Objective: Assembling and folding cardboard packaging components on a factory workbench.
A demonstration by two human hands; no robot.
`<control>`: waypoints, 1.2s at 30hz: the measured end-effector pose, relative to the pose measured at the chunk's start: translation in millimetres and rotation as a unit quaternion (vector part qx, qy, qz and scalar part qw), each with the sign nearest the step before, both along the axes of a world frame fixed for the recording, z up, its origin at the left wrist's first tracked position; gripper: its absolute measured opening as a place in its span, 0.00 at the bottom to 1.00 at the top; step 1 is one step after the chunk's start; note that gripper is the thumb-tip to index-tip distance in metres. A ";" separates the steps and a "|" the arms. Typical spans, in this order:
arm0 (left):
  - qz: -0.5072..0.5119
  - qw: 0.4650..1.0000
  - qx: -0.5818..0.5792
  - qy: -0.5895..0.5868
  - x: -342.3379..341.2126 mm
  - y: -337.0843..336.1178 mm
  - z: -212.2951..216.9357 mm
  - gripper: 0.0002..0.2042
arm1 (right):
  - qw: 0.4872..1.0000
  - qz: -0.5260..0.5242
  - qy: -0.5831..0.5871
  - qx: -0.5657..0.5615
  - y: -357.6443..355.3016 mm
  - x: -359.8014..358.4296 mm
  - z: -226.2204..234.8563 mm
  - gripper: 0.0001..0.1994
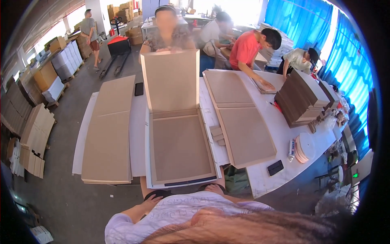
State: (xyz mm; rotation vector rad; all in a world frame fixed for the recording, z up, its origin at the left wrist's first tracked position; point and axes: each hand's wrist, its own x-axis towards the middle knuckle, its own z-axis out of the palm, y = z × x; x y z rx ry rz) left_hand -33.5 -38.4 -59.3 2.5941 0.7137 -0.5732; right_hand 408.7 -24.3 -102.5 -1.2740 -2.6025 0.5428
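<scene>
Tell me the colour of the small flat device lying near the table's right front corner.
Black. The small flat device lies on the white table; the head view shows it.

- Daylight poured through the blown-out windows [239, 10] at the back.
- The white desk [280, 134] was bright, with soft shadows.
- Fisheye bent the edges; corners were black.
</scene>
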 end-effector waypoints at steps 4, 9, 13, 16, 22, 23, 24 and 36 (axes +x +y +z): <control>-0.004 1.000 0.013 -0.018 -1.0 -0.5 -3.7 0.34 | 1.000 -0.013 0.014 -0.007 -0.7 -1.6 -1.6 0.13; 0.025 0.997 -0.016 -0.066 -13.3 -7.4 -28.5 0.35 | 1.000 0.009 -0.001 -0.005 2.7 -1.1 2.1 0.13; 0.229 0.902 -0.254 -0.263 -3.8 -5.8 4.0 0.35 | 0.999 0.016 -0.018 0.023 1.2 6.0 1.3 0.13; 0.152 0.969 -0.160 -0.116 4.0 0.5 26.7 0.35 | 0.999 0.024 -0.009 0.040 4.4 1.0 0.6 0.13; 0.095 0.987 -0.116 -0.055 8.8 4.5 29.2 0.35 | 0.999 0.024 -0.011 0.048 3.8 5.2 -3.6 0.12; 0.021 0.997 -0.045 0.066 12.8 5.9 33.8 0.35 | 0.999 0.024 -0.011 0.047 3.6 4.8 -4.0 0.12; 0.025 0.996 -0.045 0.067 10.1 2.8 26.6 0.35 | 0.999 0.024 -0.011 0.041 4.1 2.4 -2.8 0.12; -0.005 0.999 -0.009 0.045 3.0 0.2 6.1 0.33 | 1.000 0.006 0.013 0.014 0.5 2.9 3.2 0.12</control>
